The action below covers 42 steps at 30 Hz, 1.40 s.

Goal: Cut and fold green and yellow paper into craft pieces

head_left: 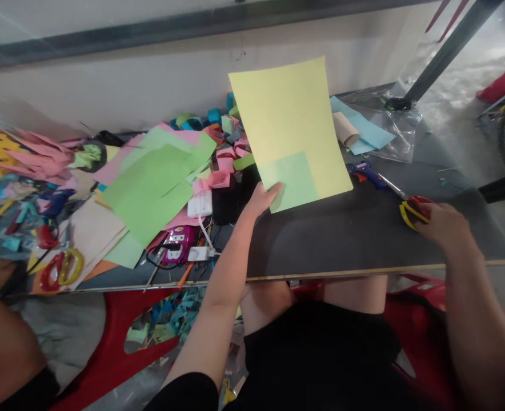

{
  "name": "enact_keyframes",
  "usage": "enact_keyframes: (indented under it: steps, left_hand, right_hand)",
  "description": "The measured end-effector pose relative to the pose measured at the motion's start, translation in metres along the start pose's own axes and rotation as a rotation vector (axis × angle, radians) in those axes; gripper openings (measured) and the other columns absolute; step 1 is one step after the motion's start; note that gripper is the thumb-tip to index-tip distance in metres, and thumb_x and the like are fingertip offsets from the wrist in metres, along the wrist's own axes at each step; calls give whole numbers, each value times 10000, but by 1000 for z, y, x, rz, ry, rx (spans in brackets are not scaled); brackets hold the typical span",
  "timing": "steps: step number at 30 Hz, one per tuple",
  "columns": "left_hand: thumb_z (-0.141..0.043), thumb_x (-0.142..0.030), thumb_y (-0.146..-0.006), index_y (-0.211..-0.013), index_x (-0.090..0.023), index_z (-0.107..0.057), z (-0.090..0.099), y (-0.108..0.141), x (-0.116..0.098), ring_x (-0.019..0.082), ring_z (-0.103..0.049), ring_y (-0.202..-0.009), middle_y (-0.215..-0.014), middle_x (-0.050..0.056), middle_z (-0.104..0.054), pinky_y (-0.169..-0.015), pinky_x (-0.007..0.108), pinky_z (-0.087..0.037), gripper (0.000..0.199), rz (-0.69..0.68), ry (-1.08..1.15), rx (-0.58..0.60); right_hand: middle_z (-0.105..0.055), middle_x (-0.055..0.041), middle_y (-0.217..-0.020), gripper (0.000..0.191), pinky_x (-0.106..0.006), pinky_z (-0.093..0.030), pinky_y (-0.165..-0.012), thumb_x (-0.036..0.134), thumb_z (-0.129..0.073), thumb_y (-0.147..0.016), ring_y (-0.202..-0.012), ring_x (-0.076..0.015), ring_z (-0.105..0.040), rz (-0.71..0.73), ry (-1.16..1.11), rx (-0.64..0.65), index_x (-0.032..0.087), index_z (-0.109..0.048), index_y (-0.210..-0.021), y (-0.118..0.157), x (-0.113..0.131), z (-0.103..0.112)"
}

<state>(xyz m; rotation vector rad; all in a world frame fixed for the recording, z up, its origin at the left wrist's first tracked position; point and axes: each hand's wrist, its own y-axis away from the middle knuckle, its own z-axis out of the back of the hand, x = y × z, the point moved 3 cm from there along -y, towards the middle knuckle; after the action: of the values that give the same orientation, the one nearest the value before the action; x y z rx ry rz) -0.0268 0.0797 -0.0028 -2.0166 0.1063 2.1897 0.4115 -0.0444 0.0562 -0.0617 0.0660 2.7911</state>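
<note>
Over the dark tabletop point(321, 245), the right hand point(447, 228) grips red-and-yellow scissors point(403, 196) by the handles, while well to its left the left hand point(263, 200) pinches a green paper piece point(293, 180) over a yellow paper sheet point(289, 114) extending beyond it, layers that could slip apart should that corner hold loosen.

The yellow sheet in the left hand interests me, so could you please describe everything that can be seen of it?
The yellow sheet is pale, plain and rectangular, looks like paper or thin card, and bows slightly. It stands tilted up over the dark tabletop; whether its lower edge touches down is hard to tell. A smaller pale-green piece covers its lower-left corner, where the left hand grips both, thumb on the near side.
</note>
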Motion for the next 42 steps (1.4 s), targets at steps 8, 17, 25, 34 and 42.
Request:
enact_keyframes:
  steps: [8,17,25,34,42]
  left_hand:
    - [-756,-705,-730,-1081,-148,-715,1,-1,-1,358,-723,-1155,-1231,200,-751,-1066,535,-559,660,-48,22,-91]
    - [-765,-740,-701,-1084,-163,-714,5,2,-7,362,-710,-1188,-1221,186,-756,-1117,546,-527,695,-87,77,-206]
    - [-765,-720,-727,-1107,-152,-713,15,3,-10,345,-721,-1169,-1217,179,-758,-1104,520,-541,685,-113,117,-282]
    - [-708,-718,-784,-1127,-140,-705,14,7,-18,340,-701,-1211,-1234,191,-748,-1103,490,-545,673,-122,35,-284]
    - [-695,-731,-788,-1099,-155,-709,7,13,-21,352,-716,-1172,-1202,185,-758,-1085,519,-560,654,-88,-6,-276]
  right_hand:
    - [-708,-273,-1080,485,-374,-398,-725,204,-703,-824,-928,-305,-664,-115,122,280,36,-632,-1273,-11,-14,-8]
    - [-543,4,-614,380,-282,-359,-511,401,-841,-626,-519,-135,-466,-208,-1129,146,228,-545,-791,41,27,-2]
    - [-586,-45,-818,732,-247,-405,-513,818,-745,-642,-647,-126,-481,280,-1216,640,181,-648,-989,65,105,17]
    - [-487,-13,-714,733,-292,-460,-511,888,-559,-742,-583,-137,-482,412,-973,654,171,-621,-883,53,140,22]
    - [-481,-5,-690,734,-297,-454,-512,904,-541,-709,-566,-146,-504,395,-940,624,183,-589,-833,49,165,26]
